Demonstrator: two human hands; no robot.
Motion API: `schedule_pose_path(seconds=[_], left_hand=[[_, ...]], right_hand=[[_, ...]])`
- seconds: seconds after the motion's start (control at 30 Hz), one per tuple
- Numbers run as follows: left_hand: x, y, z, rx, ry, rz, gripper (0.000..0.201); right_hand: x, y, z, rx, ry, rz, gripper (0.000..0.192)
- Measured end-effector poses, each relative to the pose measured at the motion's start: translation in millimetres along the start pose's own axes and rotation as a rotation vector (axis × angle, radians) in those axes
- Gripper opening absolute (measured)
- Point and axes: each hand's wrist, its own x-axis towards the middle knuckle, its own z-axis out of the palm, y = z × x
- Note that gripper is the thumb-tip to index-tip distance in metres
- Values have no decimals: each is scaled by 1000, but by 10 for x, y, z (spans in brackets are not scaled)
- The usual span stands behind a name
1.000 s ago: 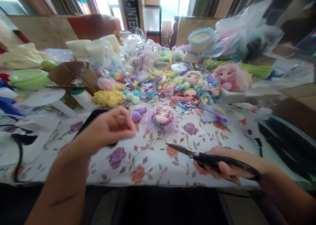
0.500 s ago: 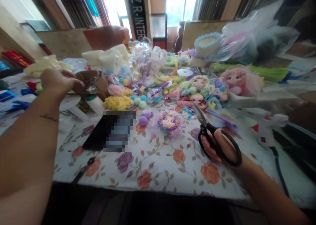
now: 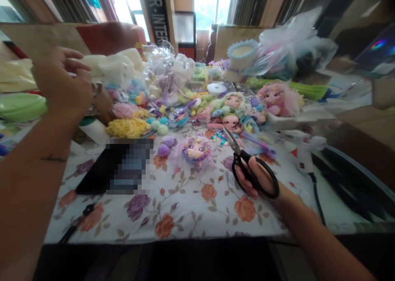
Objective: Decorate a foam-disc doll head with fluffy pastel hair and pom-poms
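Note:
My right hand (image 3: 257, 182) holds black scissors (image 3: 247, 161) low over the flowered tablecloth (image 3: 191, 207), blades pointing away toward a heap of doll heads (image 3: 234, 110). A small doll head with purple hair (image 3: 195, 149) lies just left of the blades. My left hand (image 3: 63, 81) is raised at the far left, fingers spread, against a brown cardboard piece (image 3: 103, 102) and crinkled clear plastic. Whether it grips anything is unclear. A dark phone (image 3: 115, 168) lies flat between my arms.
Yellow (image 3: 128, 128) and pink pompoms, a white ribbon spool (image 3: 216, 88), plastic bags (image 3: 290, 46) and a blue-rimmed tub (image 3: 242, 52) crowd the back. A white glue gun (image 3: 304, 149) with a black cord lies right. A green plate (image 3: 20, 106) sits at the far left.
My left hand left the table centre and rose to the cardboard at the far left. My right hand turned the scissors from lying sideways to pointing away, moving forward.

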Motion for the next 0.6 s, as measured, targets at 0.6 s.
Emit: schedule_pose_path(seconds=[0.6], left_hand=[[-1681,704,608,-559,-724,21,46]], right_hand=[[-256,-296,-179,-1491,427,169,27]])
